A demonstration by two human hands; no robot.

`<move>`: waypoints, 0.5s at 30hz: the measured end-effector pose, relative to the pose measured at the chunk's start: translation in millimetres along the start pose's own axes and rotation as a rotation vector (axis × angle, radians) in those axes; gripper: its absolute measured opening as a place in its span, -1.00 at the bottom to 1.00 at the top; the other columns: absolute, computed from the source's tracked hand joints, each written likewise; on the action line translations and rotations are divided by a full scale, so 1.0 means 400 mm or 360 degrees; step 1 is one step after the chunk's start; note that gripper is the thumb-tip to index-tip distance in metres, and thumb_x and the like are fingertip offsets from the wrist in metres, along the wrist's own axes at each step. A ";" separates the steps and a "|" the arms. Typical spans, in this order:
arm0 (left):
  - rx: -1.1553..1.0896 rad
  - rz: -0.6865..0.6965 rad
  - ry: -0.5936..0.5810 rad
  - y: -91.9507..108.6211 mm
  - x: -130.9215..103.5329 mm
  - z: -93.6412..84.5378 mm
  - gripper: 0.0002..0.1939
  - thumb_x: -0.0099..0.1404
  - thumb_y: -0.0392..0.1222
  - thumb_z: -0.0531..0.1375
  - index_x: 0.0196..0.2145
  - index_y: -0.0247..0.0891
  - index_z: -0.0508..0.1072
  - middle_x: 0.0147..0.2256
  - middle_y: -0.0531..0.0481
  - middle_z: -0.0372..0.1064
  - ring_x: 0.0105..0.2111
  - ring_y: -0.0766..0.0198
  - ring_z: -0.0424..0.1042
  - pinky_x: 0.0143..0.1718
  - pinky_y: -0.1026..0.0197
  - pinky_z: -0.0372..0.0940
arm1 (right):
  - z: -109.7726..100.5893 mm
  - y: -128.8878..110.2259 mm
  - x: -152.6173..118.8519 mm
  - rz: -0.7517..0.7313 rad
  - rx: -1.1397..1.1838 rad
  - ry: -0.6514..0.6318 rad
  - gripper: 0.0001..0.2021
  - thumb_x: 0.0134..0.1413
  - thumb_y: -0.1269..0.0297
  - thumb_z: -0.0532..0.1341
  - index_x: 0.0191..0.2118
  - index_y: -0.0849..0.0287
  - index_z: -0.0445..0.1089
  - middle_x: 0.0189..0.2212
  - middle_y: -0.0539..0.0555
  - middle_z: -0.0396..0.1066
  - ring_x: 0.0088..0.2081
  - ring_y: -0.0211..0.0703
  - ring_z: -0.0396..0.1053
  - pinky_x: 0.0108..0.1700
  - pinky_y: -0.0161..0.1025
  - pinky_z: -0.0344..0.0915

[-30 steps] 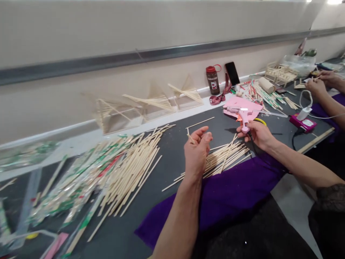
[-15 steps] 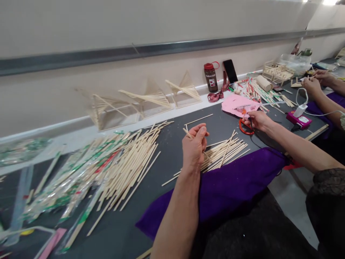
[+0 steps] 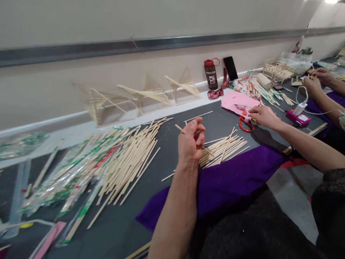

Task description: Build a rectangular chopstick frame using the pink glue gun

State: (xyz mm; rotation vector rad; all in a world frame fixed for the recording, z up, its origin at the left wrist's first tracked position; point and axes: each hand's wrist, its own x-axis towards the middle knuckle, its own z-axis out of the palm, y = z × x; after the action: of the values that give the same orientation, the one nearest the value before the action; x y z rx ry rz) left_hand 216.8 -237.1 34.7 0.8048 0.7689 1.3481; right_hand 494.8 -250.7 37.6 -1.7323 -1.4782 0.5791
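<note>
My left hand (image 3: 192,140) is raised over the table, its fingers curled around a thin wooden stick (image 3: 180,128). The stick's pale end sticks out by the thumb. Below and right of that hand lies a loose pile of wooden sticks (image 3: 229,146). Farther right, my right hand (image 3: 262,116) is closed at the edge of a pink sheet (image 3: 233,100). A bit of yellow shows at its fingers; the rest of what it grips is hidden. Close by are a red loop-shaped thing (image 3: 244,125) and a dark cord.
Wrapped chopsticks (image 3: 81,169) and many bare sticks (image 3: 132,162) cover the left side. Stick frames (image 3: 151,95) stand along the wall. A bottle (image 3: 211,75), a phone (image 3: 230,68) and a purple power adapter (image 3: 298,118) sit rightward. Another person's hands (image 3: 312,84) work at far right.
My left hand has tilted back slightly, and its stick has shifted left with it. My right hand has moved a little right, and a yellow part now shows at its fingers.
</note>
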 end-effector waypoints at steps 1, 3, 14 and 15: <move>-0.0036 -0.0035 -0.0005 0.003 0.001 0.000 -0.80 0.19 -0.09 0.35 -0.34 -0.29 0.56 -0.54 0.10 0.37 -0.77 0.61 -0.03 -0.77 0.37 -0.21 | 0.011 -0.013 -0.014 -0.0123 -0.0001 -0.0032 -0.87 0.01 0.49 0.24 -0.44 0.18 0.52 -0.63 -0.06 0.39 -0.61 -0.33 0.32 -0.52 -0.35 0.22; -0.0092 -0.0108 -0.0025 0.009 0.004 0.000 -0.76 0.26 -0.02 0.30 -0.35 -0.28 0.56 -0.55 0.10 0.36 -0.78 0.60 -0.07 -0.78 0.36 -0.24 | 0.045 -0.050 -0.042 -0.0224 0.0137 -0.0227 -0.87 0.03 0.43 0.22 -0.45 0.18 0.52 -0.62 -0.06 0.39 -0.62 -0.33 0.30 -0.51 -0.33 0.24; -0.0152 -0.0069 0.0026 0.007 0.020 -0.020 -0.56 0.44 0.14 0.09 -0.29 -0.28 0.54 -0.53 0.06 0.38 -0.76 0.54 -0.03 -0.75 0.34 -0.12 | 0.281 -0.200 -0.113 -0.0242 0.0617 -0.1153 -0.92 -0.01 0.30 0.25 -0.42 0.18 0.43 -0.58 -0.11 0.36 -0.59 -0.37 0.30 -0.48 -0.36 0.24; -0.0155 -0.0034 0.0009 0.003 0.023 -0.024 -0.56 0.43 0.15 0.10 -0.28 -0.28 0.54 -0.50 0.04 0.41 -0.74 0.53 0.05 -0.73 0.35 -0.06 | 0.285 -0.197 -0.108 -0.0246 0.0619 -0.1113 -0.93 -0.01 0.31 0.24 -0.43 0.18 0.41 -0.59 -0.11 0.34 -0.60 -0.37 0.26 -0.49 -0.36 0.21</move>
State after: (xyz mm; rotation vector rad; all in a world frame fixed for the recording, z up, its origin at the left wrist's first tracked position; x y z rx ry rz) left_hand 208.7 -227.5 30.8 0.7143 0.7090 1.3585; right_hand 350.4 -260.4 25.3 -1.1416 -1.7818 1.3809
